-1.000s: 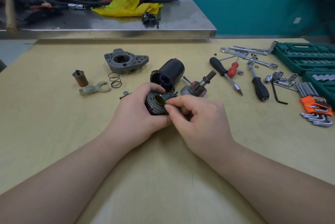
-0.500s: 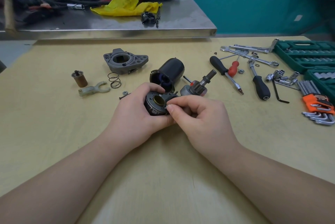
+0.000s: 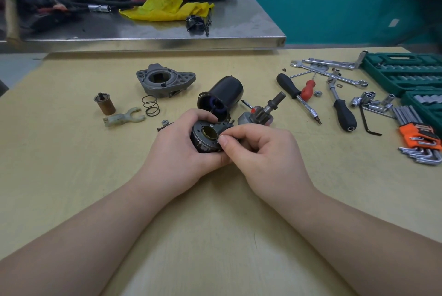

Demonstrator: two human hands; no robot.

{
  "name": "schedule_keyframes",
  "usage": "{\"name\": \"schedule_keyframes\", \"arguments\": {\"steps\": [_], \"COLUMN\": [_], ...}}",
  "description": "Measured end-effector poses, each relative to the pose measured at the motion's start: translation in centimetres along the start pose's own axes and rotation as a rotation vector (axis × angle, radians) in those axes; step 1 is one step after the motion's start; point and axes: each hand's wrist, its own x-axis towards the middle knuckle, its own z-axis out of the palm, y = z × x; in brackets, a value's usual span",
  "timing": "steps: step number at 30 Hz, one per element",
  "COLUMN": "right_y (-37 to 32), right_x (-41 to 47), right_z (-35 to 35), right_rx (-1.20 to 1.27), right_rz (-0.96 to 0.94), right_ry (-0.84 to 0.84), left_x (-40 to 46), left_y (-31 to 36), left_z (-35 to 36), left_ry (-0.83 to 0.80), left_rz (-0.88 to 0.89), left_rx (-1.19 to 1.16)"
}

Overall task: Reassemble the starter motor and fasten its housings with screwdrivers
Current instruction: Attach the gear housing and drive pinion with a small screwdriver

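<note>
My left hand point(image 3: 178, 149) grips a round black end cap point(image 3: 205, 137) with a brass bushing in its middle, held just above the table. My right hand point(image 3: 263, 149) pinches the cap's right rim with thumb and forefinger. Behind the hands lies the black cylindrical motor housing point(image 3: 223, 97) on its side, open end toward me. The pinion shaft point(image 3: 265, 111) lies to its right. A grey cast nose housing point(image 3: 165, 82) sits further back left. Screwdrivers, one black-handled point(image 3: 295, 95) and one red-handled point(image 3: 308, 88), lie at the right.
At the left lie a brown plunger point(image 3: 105, 104), a pale fork lever point(image 3: 123, 119), a spring point(image 3: 150, 105) and a nut point(image 3: 164, 122). Wrenches, sockets point(image 3: 369, 101), hex keys point(image 3: 421, 142) and green tool cases point(image 3: 406, 73) fill the right. A steel bench point(image 3: 153, 30) with a yellow rag stands behind.
Both hands stay on the end cap. My right thumb and forefinger have shifted slightly along its rim; nothing else on the table has moved.
</note>
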Motion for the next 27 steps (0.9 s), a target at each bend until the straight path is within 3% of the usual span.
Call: {"name": "schedule_keyframes", "arguments": {"steps": [13, 17, 20, 22, 27], "right_y": [-0.1, -1.2, -0.2, 1.3, 4.1], "right_x": [-0.3, 1.5, 4.4, 5.7, 6.4], "right_z": [-0.8, -4.1, -7.2, -7.9, -6.3], "right_rx": [-0.076, 0.119, 0.131, -0.036, -0.577], "right_rz": [-0.063, -0.200, -0.101, 0.026, 0.248], "right_ry": [0.063, 0.401, 0.581, 0.525, 0.097], "left_x": [0.0, -0.1, -0.3, -0.4, -0.6], "left_y": [0.4, 0.3, 0.1, 0.0, -0.1], "left_z": [0.1, -0.1, -0.1, 0.0, 0.0], "left_ry": [0.000, -0.012, -0.010, -0.012, 0.002], "left_rz": [-0.028, -0.038, -0.032, -0.028, 0.071], "left_rx": [-0.068, -0.086, -0.131, -0.158, -0.164]}}
